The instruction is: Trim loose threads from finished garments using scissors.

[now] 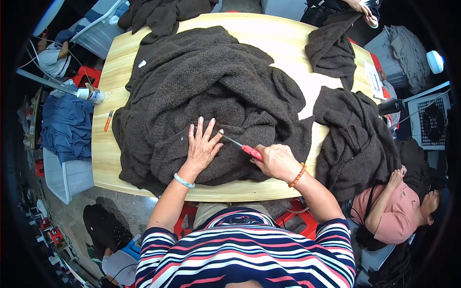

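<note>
A large heap of dark brown knit fabric (192,81) covers most of the table in front of me. My left hand (204,144) lies flat on its near part, fingers stretched and spread, holding nothing. My right hand (276,162) is closed around the red handle of a slim metal-shafted tool (249,150). The shaft points left, and its tip is close to my left index finger and thumb, at the knit's surface. I cannot make out the exact shape of the tip.
Orange-handled snips (108,121) and a white bottle (91,94) are at the wooden table's (249,192) left edge. More brown knit (353,139) lies at the right, beside a person in pink (396,211). Another person's hands (365,10) hold knit at the far right. Blue fabric (67,125) fills a left bin.
</note>
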Motion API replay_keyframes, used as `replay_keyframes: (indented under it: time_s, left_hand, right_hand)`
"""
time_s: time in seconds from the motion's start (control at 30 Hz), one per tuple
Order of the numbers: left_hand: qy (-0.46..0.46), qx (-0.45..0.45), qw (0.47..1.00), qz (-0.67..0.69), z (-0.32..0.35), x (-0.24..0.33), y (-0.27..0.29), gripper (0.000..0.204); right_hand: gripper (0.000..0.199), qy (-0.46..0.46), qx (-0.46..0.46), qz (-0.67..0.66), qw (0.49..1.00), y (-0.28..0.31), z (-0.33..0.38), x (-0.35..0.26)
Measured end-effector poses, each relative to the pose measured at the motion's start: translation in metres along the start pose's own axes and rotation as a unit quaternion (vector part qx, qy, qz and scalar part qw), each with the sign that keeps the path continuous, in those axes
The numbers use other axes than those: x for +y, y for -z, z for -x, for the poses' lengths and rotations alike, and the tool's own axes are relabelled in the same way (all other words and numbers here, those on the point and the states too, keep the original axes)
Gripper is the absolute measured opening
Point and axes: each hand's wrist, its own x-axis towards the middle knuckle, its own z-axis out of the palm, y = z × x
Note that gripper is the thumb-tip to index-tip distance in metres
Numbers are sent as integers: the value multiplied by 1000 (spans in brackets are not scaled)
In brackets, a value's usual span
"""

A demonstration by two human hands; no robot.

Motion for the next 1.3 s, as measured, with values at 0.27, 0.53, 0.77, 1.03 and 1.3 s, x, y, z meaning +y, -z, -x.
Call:
replay_keyframes:
  time_s: [0.27,0.53,0.77,1.03,1.3]
  left_hand:
    - [-18,17,1000,3,1,-4,0,46]
    - [-10,-13,999,30,4,-7,5,53]
    - [-15,-21,999,32,4,-8,5,53]
    - [-54,-20,998,22,4,-13,3,48]
    - [-60,-20,997,37,3,-14,4,47]
  right_hand:
    - [24,51,52,-35,997,-3,-20,-23]
    - [24,59,50,-13,997,-8,-27,-25]
    - [25,62,48,0,997,-7,-35,-31]
    - [26,54,32,12,998,-4,-43,-35]
    - [25,65,22,9,998,-6,-49,-36]
